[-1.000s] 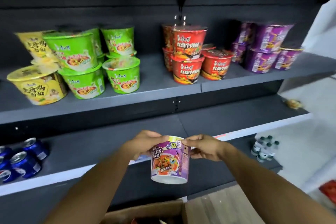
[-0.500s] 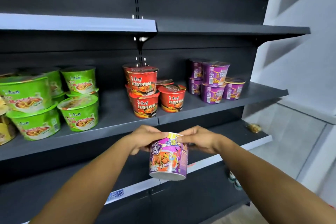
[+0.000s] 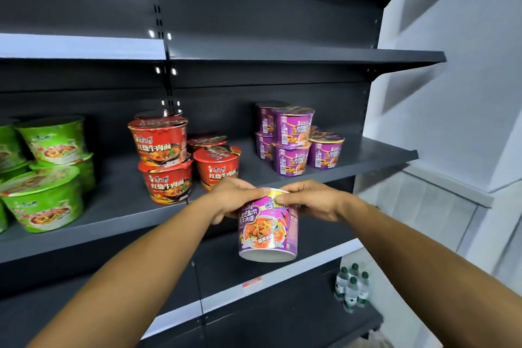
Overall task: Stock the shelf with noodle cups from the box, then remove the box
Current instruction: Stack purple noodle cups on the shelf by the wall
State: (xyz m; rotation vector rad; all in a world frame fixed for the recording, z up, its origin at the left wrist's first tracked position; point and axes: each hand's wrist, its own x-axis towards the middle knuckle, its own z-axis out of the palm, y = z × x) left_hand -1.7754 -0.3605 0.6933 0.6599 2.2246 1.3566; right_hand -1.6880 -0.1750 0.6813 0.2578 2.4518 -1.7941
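Left grip: our left grip [image 3: 234, 198] holds the top rim of a purple noodle cup [image 3: 268, 229]. The thumb lies over the lid edge and the fingers are curled behind it.
Right grip: our right grip [image 3: 313, 200] pinches the same rim from the other side, so both grips are closed on this one cup.
Held cup: it hangs in the air in front of the shelves, below the front edge of the middle shelf [image 3: 118, 203]. It touches no shelf. Its long axis is almost upright, lid up, with the base leaning a little toward us.
Lower shelf: behind and under the cup runs the lower shelf [image 3: 282, 265] with a pale price strip. Some water bottles [image 3: 351, 288] stand lower down, toward the right end.
Middle shelf, left to centre: green cups [image 3: 48, 172] stand at the left end and red cups [image 3: 163, 155] in the centre, both partly stacked.
Middle shelf, right part: the purple cups [image 3: 293, 138] of the same kind stand here, two high, with one single low cup [image 3: 326, 147] nearest the right edge.
Relation for the move: the purple group lies above, to the right of and deeper than the held cup. The right grip is the nearer one. We judge that the cup must rise over the front edge and go back to the right, kept upright.
Box: it is not in view, so we cannot tell how many cups remain.
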